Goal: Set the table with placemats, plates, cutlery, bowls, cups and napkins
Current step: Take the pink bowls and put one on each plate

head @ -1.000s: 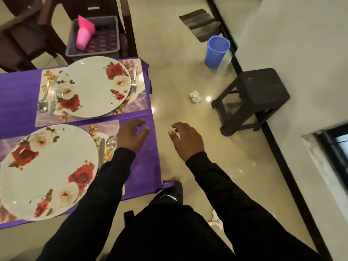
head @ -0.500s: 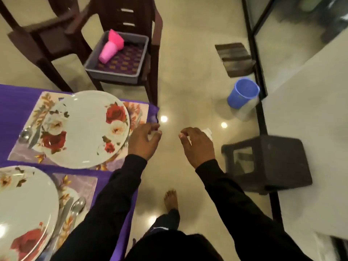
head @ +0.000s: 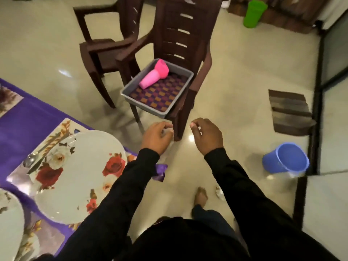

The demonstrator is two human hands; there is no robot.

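Two round white plates w/ red rose print (head: 79, 176) are sitting on floral placemats (head: 56, 132) on the purple-clothed table (head: 28, 117) at left, w/ a steel spoon and knife (head: 37, 159) lying just beside the farther plate. Cups, bowls, napkins aren't showing there yet, so approx. half seems left. Pink plastic cups (head: 155, 73) are lying in the grey plastic tray (head: 150, 110) on the brown plastic chair (head: 180, 34), far centre. Left hand (head: 157, 137) is hovering, fingers loosely curled, gripping nothing; right hand (head: 206, 135) is doing likewise, both reaching toward the tray.
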